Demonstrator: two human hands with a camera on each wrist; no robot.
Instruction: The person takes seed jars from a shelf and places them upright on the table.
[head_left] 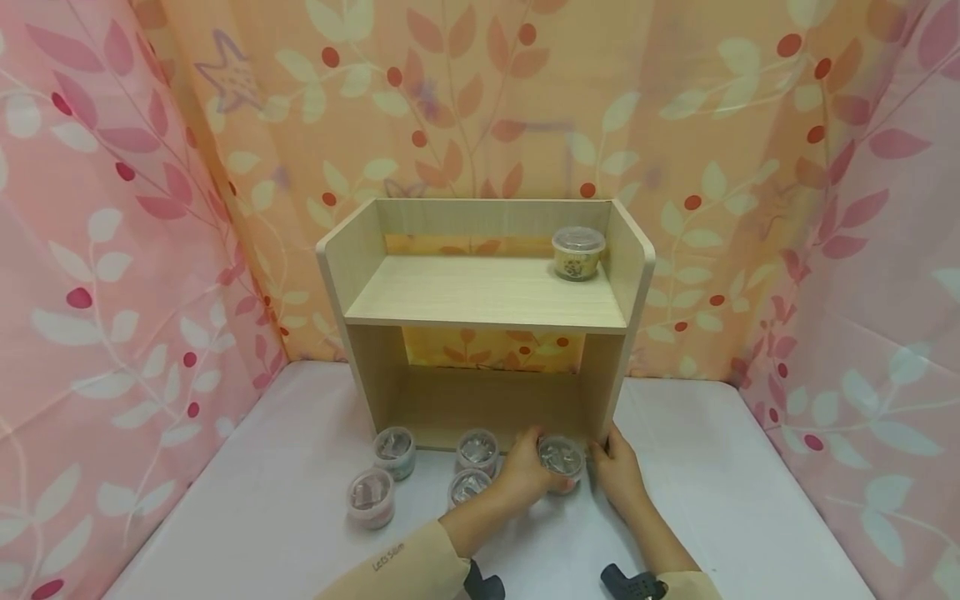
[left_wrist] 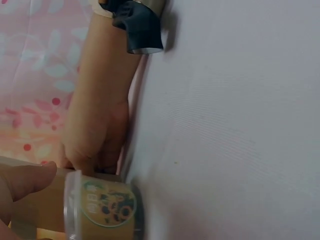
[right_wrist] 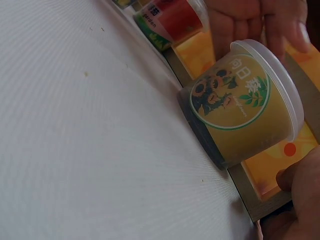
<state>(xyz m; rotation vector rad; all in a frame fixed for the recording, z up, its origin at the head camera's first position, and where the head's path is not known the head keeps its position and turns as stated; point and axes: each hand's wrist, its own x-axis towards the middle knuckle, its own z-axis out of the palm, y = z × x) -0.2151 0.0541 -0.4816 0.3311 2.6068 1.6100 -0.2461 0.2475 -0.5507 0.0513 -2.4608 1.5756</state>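
Note:
A small yellow tub (head_left: 561,460) with a clear lid and a sunflower label (right_wrist: 232,92) stands on the white cloth before the wooden shelf unit (head_left: 487,323). Around its left side is my left hand (head_left: 525,473), fingers toward the back and thumb at the front. A gap shows between the left thumb (left_wrist: 32,181) and the lid in the left wrist view. My right hand (head_left: 621,475) grips the lower front corner of the unit's right side panel (head_left: 611,383), just right of the tub.
Several lidded tubs stand left of my left hand, including a pinkish tub (head_left: 371,498) and a red tub (right_wrist: 172,22). A yellow tub (head_left: 577,252) sits at the right of the upper board. Patterned curtains (head_left: 480,100) hang behind and at both sides.

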